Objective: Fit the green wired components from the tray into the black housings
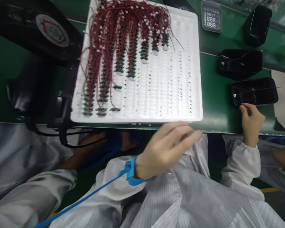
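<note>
My left hand (167,148) hovers just below the table's front edge, over my white striped coat. Its fingers are stretched out and a little smeared by motion, with nothing in them. A blue wrist strap (130,172) with a blue cord circles that wrist. My right hand (251,122) reaches up to the table edge and pinches the lower left rim of a black plastic housing (255,91) lying on the green table (215,95). A white tray (156,91) in front of me holds rows of small green parts with red twisted wires (123,34), filling its left and far part.
Two more black housings (241,63) (257,20) and a small digital display unit (211,15) lie at the far right. A dark machine with black cables (38,76) stands at the left. Another person's arm (87,148) shows lower left, and another hand (283,158) at right.
</note>
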### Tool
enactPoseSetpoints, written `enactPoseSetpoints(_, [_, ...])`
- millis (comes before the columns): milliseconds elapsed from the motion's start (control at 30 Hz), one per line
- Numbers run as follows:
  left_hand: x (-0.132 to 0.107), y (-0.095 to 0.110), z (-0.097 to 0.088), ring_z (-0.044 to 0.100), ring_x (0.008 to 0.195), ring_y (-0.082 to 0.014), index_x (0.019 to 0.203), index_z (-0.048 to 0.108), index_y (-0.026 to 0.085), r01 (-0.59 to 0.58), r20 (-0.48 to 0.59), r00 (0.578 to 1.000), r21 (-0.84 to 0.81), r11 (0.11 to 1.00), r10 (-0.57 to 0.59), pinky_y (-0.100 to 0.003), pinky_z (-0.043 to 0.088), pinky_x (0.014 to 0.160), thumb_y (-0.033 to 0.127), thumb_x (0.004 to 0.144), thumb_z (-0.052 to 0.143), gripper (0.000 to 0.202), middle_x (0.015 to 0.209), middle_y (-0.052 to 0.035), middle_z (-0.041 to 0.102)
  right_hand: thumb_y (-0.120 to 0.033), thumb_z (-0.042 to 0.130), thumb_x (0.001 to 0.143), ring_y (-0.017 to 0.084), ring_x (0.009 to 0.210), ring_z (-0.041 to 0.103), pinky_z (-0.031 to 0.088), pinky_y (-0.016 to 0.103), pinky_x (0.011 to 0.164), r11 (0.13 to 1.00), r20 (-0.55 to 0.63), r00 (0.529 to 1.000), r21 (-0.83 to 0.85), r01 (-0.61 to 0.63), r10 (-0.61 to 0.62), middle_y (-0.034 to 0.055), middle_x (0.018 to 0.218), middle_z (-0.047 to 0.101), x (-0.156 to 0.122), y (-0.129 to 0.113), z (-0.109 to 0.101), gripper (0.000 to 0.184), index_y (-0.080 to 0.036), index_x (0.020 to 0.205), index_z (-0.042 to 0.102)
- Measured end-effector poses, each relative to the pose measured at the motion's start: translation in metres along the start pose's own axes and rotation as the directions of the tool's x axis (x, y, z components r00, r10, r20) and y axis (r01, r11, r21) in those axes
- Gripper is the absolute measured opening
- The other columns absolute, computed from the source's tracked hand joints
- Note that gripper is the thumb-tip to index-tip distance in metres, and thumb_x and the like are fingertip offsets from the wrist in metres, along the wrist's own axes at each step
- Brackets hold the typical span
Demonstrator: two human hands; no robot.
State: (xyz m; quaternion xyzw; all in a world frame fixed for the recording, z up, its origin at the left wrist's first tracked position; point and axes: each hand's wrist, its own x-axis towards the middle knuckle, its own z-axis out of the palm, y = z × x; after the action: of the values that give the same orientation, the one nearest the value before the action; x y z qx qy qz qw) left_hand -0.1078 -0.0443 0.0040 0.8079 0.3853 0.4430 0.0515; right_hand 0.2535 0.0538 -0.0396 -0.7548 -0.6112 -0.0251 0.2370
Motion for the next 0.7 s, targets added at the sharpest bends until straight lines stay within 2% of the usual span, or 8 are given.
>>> enactPoseSetpoints(133, [-0.013, -0.043, -0.042, 0.066, 0.104, -0.0200, 0.113, 0.071, 0.024, 0.189, -0.223, 0.967, 0.304, 0.934, -0.124, -0.035, 0.056, 0.093, 0.004, 0.092, 0.060, 0.031, 0.103, -0.0041, 0.072, -0.030, 0.060, 0.091, 0.026, 0.081, 0.071, 0.052, 0.038, 0.084, 0.975, -0.125, 0.987, -0.182, -0.124, 0.102, 0.0118, 0.096, 0.078, 0.005, -0.024, -0.004, 0.040, -0.015, 0.127, 0.069])
enactPoseSetpoints(233, [-0.004, -0.069, -0.058, 0.063, 0.105, -0.0252, 0.122, 0.069, 0.018, 0.380, -0.192, 0.925, 0.481, 0.790, -0.328, -0.042, 0.053, 0.093, 0.018, 0.098, 0.056, 0.027, 0.114, -0.0109, 0.069, -0.033, 0.053, 0.094, 0.025, 0.074, 0.070, 0.051, 0.037, 0.078, 0.988, -0.201, 0.979, -0.145, -0.056, 0.026, 0.0088, 0.084, 0.076, 0.001, -0.047, -0.003, 0.040, -0.015, 0.126, 0.067])
enactPoseSetpoints(267, [0.004, -0.073, -0.061, 0.061, 0.110, -0.0286, 0.125, 0.067, 0.015, 0.452, -0.139, 0.883, 0.511, 0.731, -0.449, -0.046, 0.052, 0.096, 0.023, 0.100, 0.054, 0.030, 0.121, -0.0143, 0.066, -0.036, 0.050, 0.095, 0.025, 0.069, 0.069, 0.051, 0.037, 0.076, 0.994, -0.206, 0.978, -0.110, -0.004, -0.019, 0.0081, 0.079, 0.074, 0.000, -0.055, -0.001, 0.039, -0.015, 0.123, 0.067])
enactPoseSetpoints(333, [0.025, -0.073, -0.064, 0.054, 0.124, -0.0368, 0.127, 0.065, 0.012, 0.575, -0.012, 0.729, 0.551, 0.604, -0.684, -0.055, 0.047, 0.105, 0.026, 0.101, 0.052, 0.032, 0.133, -0.0200, 0.059, -0.040, 0.047, 0.097, 0.024, 0.064, 0.067, 0.051, 0.037, 0.072, 0.994, -0.197, 0.975, -0.037, 0.101, -0.106, 0.0073, 0.073, 0.072, -0.003, -0.069, 0.003, 0.038, -0.016, 0.118, 0.068])
enactPoseSetpoints(400, [0.049, -0.069, -0.063, 0.047, 0.132, -0.0415, 0.123, 0.066, 0.008, 0.615, 0.073, 0.610, 0.585, 0.529, -0.789, -0.059, 0.042, 0.111, 0.025, 0.102, 0.048, 0.032, 0.138, -0.0231, 0.054, -0.043, 0.046, 0.097, 0.023, 0.063, 0.066, 0.051, 0.037, 0.070, 0.986, -0.175, 0.972, 0.029, 0.162, -0.155, 0.0066, 0.071, 0.071, -0.007, -0.081, 0.008, 0.038, -0.017, 0.117, 0.067])
enactPoseSetpoints(433, [0.059, -0.067, -0.062, 0.045, 0.134, -0.0425, 0.122, 0.066, 0.006, 0.611, 0.097, 0.588, 0.599, 0.518, -0.803, -0.059, 0.040, 0.113, 0.025, 0.103, 0.047, 0.033, 0.138, -0.0241, 0.053, -0.044, 0.046, 0.098, 0.023, 0.063, 0.066, 0.051, 0.036, 0.069, 0.983, -0.163, 0.973, 0.058, 0.172, -0.161, 0.0059, 0.070, 0.070, -0.009, -0.086, 0.012, 0.038, -0.018, 0.116, 0.067])
enactPoseSetpoints(567, [0.077, -0.065, -0.056, 0.042, 0.138, -0.0432, 0.121, 0.064, 0.001, 0.575, 0.109, 0.606, 0.624, 0.528, -0.788, -0.057, 0.039, 0.114, 0.020, 0.101, 0.043, 0.035, 0.136, -0.0252, 0.053, -0.047, 0.046, 0.098, 0.020, 0.059, 0.064, 0.050, 0.035, 0.064, 0.972, -0.135, 0.980, 0.164, 0.171, -0.149, 0.0016, 0.067, 0.069, -0.019, -0.094, 0.026, 0.034, -0.025, 0.113, 0.066])
enactPoseSetpoints(700, [0.067, -0.082, -0.058, 0.045, 0.137, -0.0445, 0.100, 0.064, 0.008, 0.538, 0.147, 0.698, 0.539, 0.648, -0.701, -0.058, 0.037, 0.109, 0.028, 0.099, 0.030, 0.039, 0.124, -0.0192, 0.055, -0.048, 0.041, 0.101, 0.018, 0.052, 0.058, 0.046, 0.035, 0.057, 0.941, -0.126, 0.957, 0.189, 0.281, -0.260, -0.0012, 0.061, 0.067, -0.017, -0.083, 0.036, 0.029, -0.033, 0.112, 0.063])
